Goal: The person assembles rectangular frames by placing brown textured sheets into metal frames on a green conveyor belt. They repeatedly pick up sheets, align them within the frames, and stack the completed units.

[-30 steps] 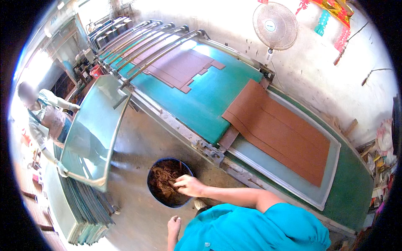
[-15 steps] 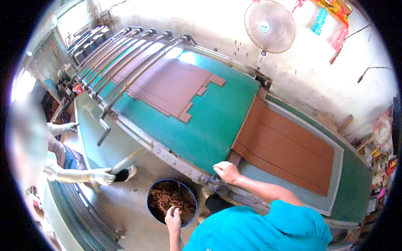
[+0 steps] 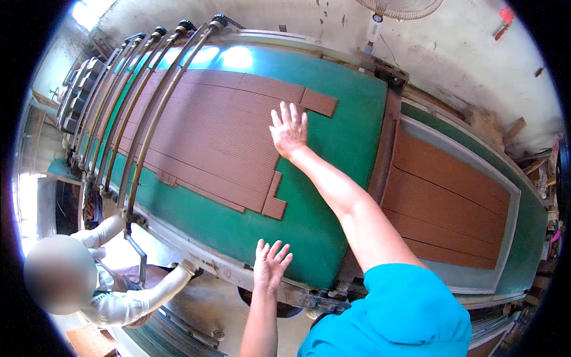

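My right hand (image 3: 289, 132) reaches across the green surface (image 3: 333, 160), fingers spread, at the right end of a brown ridged sheet (image 3: 208, 128). I cannot tell whether it touches the sheet. My left hand (image 3: 272, 265) is held palm up with its fingers apart over the near side of the green surface. Both hands hold nothing. Small offset pieces, such as a ridged strip (image 3: 321, 102), jut out from the sheet's right end. Another brown ridged sheet (image 3: 446, 196), divided by dark lengthwise lines, lies in a pale tray (image 3: 507, 238) to the right.
Several metal rollers (image 3: 156, 119) span the surface at left, with a crank handle (image 3: 143, 262) on the near side. A co-worker in pale sleeves (image 3: 134, 306) stands beside it. A crossbar (image 3: 380, 143) separates surface and tray. A fan (image 3: 404, 7) stands by the wall.
My right hand has opened and moved from the near edge to the sheet's end. My left hand has opened and risen from the bucket to the surface. The co-worker is closer to the crank.
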`<action>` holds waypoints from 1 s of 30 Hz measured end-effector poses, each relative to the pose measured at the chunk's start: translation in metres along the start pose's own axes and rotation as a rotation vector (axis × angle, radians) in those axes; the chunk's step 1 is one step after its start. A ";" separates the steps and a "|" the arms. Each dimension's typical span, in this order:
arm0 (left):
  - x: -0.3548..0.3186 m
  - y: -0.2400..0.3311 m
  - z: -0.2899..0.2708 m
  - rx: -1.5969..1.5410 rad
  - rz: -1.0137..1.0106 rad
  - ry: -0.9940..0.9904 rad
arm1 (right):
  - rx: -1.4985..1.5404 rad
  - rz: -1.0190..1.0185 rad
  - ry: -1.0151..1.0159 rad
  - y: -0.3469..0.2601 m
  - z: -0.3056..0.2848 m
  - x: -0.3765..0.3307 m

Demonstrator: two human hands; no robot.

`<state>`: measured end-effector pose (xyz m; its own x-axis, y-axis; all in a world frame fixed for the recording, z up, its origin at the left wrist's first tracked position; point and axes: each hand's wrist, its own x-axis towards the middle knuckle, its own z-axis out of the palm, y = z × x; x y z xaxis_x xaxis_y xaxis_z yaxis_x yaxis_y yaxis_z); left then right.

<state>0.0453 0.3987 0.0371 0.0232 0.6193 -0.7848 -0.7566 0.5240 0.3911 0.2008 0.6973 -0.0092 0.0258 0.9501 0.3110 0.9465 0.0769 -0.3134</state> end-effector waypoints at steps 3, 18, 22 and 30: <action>0.025 0.003 0.006 -0.062 -0.053 -0.024 | -0.158 -0.011 -0.042 0.012 0.021 0.025; 0.039 -0.022 0.032 0.174 -0.209 -0.185 | -0.057 0.227 -0.004 0.158 -0.018 0.051; 0.035 -0.035 0.032 0.157 -0.216 -0.182 | -0.096 -0.200 0.005 0.093 -0.024 -0.101; 0.029 -0.064 0.036 0.145 -0.250 -0.236 | 0.307 -0.021 -0.072 0.056 -0.068 -0.185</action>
<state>0.1179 0.4044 0.0071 0.3585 0.5705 -0.7390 -0.6083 0.7432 0.2786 0.2708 0.5053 -0.0228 -0.0260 0.9654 0.2596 0.8048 0.1743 -0.5674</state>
